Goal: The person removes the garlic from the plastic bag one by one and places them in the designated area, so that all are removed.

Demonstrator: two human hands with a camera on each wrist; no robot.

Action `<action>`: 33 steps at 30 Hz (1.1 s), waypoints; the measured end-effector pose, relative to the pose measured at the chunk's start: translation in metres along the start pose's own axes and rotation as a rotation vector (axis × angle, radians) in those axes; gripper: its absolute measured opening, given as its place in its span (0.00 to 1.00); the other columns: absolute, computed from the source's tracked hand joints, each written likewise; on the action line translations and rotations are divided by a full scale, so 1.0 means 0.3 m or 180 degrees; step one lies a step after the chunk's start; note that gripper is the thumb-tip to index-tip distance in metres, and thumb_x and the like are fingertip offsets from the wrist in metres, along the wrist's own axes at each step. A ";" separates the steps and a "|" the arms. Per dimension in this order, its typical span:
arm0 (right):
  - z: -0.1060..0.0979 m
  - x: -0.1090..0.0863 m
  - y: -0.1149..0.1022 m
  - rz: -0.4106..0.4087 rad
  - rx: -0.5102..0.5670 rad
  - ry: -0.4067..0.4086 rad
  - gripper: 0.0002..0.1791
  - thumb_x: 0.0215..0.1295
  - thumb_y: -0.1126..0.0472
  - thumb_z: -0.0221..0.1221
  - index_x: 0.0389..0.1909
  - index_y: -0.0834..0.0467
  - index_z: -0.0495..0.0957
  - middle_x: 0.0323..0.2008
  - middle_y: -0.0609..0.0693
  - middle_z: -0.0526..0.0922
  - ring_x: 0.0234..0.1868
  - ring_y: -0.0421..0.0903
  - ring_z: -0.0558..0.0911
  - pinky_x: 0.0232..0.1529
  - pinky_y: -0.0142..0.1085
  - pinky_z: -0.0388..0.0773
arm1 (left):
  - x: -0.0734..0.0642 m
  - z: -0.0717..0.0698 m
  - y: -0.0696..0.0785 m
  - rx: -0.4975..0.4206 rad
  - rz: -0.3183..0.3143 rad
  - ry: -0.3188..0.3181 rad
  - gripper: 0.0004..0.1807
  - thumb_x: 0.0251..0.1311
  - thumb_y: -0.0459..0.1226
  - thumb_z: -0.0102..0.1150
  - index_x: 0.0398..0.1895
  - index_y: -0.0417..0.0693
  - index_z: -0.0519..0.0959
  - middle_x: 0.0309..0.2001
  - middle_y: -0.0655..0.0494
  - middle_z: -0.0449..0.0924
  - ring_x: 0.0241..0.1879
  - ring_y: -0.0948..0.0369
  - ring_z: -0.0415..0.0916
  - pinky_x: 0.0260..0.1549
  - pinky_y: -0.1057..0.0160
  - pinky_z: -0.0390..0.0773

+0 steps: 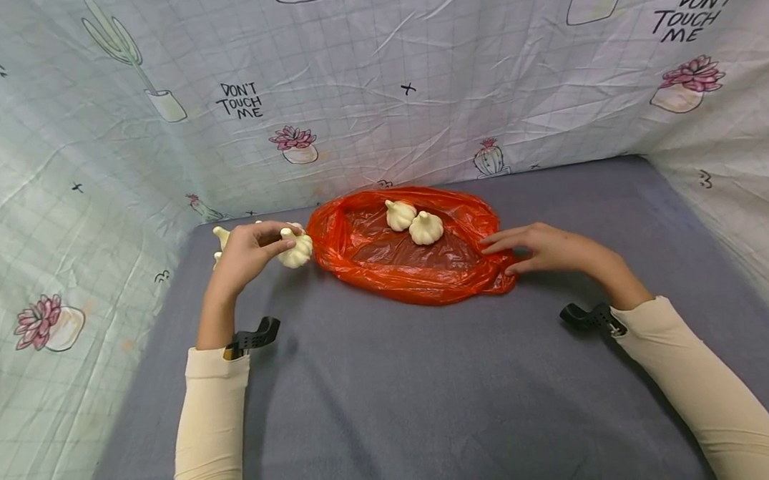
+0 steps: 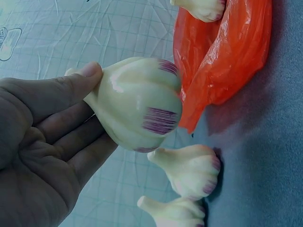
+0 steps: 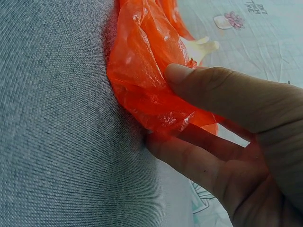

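Pale cloth (image 1: 351,69), creased and printed with a fine grid, potted plants (image 1: 293,147) and the words "DON'T TOUCH ME", hangs behind and along both sides. Before it spreads a grey tabletop (image 1: 391,383). Two cream sleeves, the left sleeve (image 1: 208,419) and the right sleeve (image 1: 706,376), reach in from the near edge. Toward the back of the tabletop lies a red plastic bag (image 1: 399,289), its mouth open upward, its rim crumpled all the way round. At the bag's right end, the right hand (image 1: 549,247) lightly pinches the edge of the plastic, thumb on one side and fingers on the other. The left hand (image 1: 243,253) is closed only partway, thumb against fingers, gripping the neck of a held garlic bulb (image 1: 297,251) just beside the bag's left end; purple streaks mark its base. A black bracket (image 1: 260,335) sits at the left wrist, another black bracket (image 1: 588,317) at the right. Two garlic bulbs (image 1: 426,228) rest in the bag, side by side. More loose bulbs (image 2: 189,172) stand near the left hand, partly hidden in the head view.
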State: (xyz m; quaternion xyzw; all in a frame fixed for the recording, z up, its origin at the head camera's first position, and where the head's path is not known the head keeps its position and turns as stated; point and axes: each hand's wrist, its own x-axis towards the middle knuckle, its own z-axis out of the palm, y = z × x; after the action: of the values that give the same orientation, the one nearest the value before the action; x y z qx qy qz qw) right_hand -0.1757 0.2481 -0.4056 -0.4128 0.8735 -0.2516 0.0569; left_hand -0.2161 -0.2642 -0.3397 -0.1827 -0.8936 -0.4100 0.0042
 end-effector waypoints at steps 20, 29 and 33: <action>-0.009 0.004 -0.006 -0.0018 -0.0015 -0.0004 0.25 0.64 0.64 0.69 0.63 0.60 0.80 0.66 0.59 0.76 0.67 0.63 0.73 0.59 0.59 0.73 | -0.042 -0.061 -0.071 0.0336 -0.0145 0.0190 0.13 0.69 0.37 0.64 0.53 0.42 0.84 0.52 0.46 0.85 0.43 0.74 0.79 0.40 0.78 0.75; -0.002 0.003 -0.006 -0.0040 -0.0023 0.0006 0.25 0.64 0.65 0.69 0.63 0.61 0.79 0.66 0.60 0.76 0.66 0.63 0.74 0.58 0.59 0.74 | -0.065 -0.077 -0.111 0.0248 -0.0206 0.0238 0.13 0.70 0.38 0.63 0.53 0.41 0.84 0.52 0.44 0.85 0.39 0.74 0.78 0.35 0.75 0.74; 0.003 0.002 -0.002 -0.0106 -0.0080 0.0046 0.26 0.63 0.66 0.69 0.62 0.61 0.80 0.66 0.60 0.77 0.65 0.63 0.75 0.57 0.58 0.76 | -0.071 -0.087 -0.136 0.0190 -0.0252 0.0288 0.14 0.70 0.38 0.64 0.54 0.42 0.84 0.52 0.44 0.85 0.40 0.75 0.78 0.35 0.75 0.75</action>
State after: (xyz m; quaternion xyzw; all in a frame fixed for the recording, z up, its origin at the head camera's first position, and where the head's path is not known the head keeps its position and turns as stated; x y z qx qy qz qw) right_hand -0.1754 0.2470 -0.4061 -0.4261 0.8700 -0.2444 0.0412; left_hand -0.2134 -0.3147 -0.3556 -0.1283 -0.9108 -0.3909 0.0338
